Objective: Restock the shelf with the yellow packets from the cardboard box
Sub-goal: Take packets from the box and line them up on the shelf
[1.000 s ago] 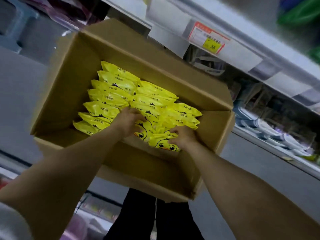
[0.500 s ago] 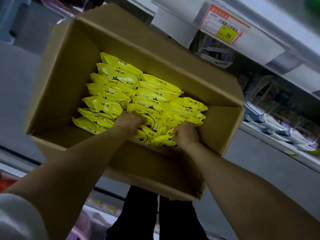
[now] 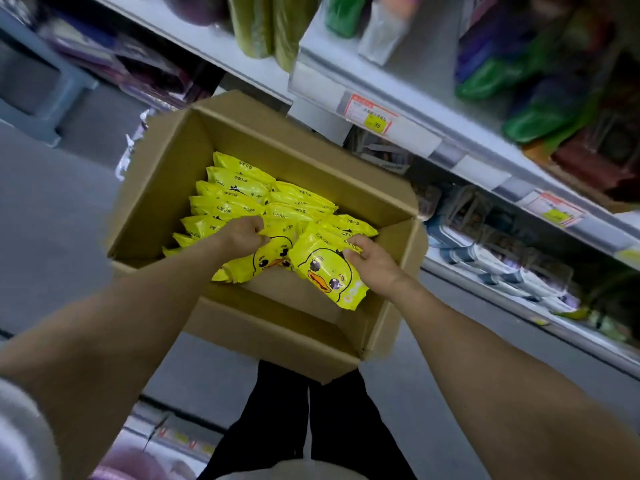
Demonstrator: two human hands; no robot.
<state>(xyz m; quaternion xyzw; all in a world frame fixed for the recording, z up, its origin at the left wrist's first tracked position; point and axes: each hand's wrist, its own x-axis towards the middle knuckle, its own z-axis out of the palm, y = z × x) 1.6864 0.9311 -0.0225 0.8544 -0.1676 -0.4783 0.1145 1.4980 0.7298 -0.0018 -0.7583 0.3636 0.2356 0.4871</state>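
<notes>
Brown cardboard box (image 3: 162, 188) stands open, with rows of yellow packets (image 3: 235, 199) packed upright in its far-left part. The left hand (image 3: 242, 233) has its fingers curled round the tops of a few tilted packets. Beside it, the right hand (image 3: 372, 263) pinches the edge of a duck-printed packet (image 3: 322, 271). To the right runs the shelf (image 3: 422, 74) with its red-and-yellow price tag (image 3: 370, 114).

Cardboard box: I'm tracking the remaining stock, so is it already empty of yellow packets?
No, rows of yellow packets lie stacked inside the cardboard box.
</notes>
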